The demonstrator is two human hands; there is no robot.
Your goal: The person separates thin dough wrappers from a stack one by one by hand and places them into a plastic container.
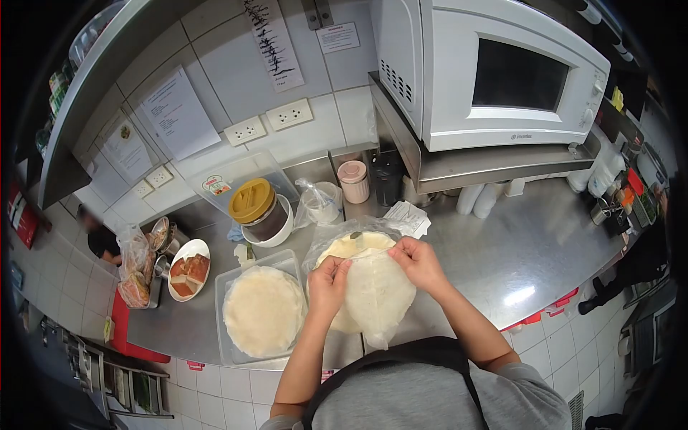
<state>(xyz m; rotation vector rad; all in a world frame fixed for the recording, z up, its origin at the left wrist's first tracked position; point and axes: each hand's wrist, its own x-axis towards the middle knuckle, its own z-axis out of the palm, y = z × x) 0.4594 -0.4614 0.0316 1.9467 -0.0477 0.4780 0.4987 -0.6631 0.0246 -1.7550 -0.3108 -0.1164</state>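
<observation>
Between my two hands hangs a thin, pale round sheet (380, 290), held by its upper edge. My left hand (330, 284) pinches the sheet's upper left edge, and the fingers of my right hand (416, 262) are closed on its upper right edge. Behind and beneath it, more pale rounds (344, 246) lie in an open clear plastic bag (313, 251). To the left of my left hand, a stack of pale round sheets (263, 311) sits in a clear rectangular container (221, 326) on the steel counter (494, 251).
A white bowl (288, 218) holds a yellow-lidded jar (256, 209) behind the container. A pink canister (354, 182) and black container (388, 179) stand by the wall. At left is a plate of bread (189, 272). A microwave (502, 79) sits on a raised shelf.
</observation>
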